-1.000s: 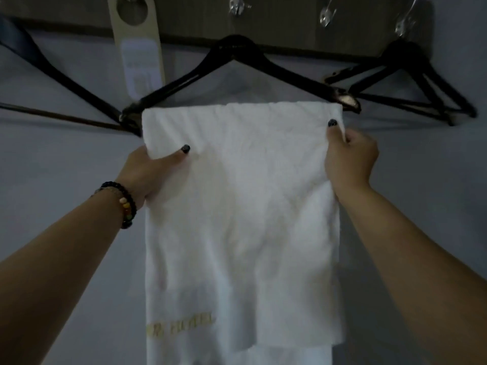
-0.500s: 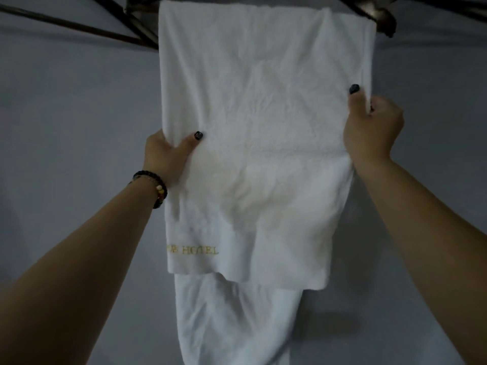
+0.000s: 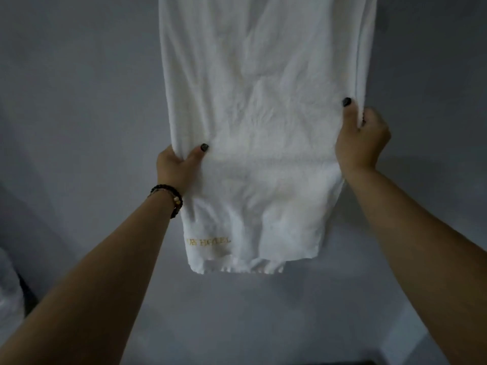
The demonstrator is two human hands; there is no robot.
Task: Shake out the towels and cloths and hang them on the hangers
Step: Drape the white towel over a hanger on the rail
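A white towel (image 3: pixel 263 101) with gold "HOTEL" lettering near its lower left corner hangs down in front of a grey wall, its top out of frame. My left hand (image 3: pixel 176 167) grips the towel's left edge, thumb in front. My right hand (image 3: pixel 361 138) pinches the right edge a little higher, thumb on the front face. Front and back layers end at nearly the same height at the bottom. The hanger is out of view.
A plain grey wall (image 3: pixel 79 101) fills the background. Something pale and white (image 3: pixel 8 299) shows at the lower left edge, against a dark shape. A dark edge sits at the bottom right.
Both hands have slid down the towel's side edges, still gripping them. My view tilted down, so the hangers left the frame. The back layer no longer hangs below the front.
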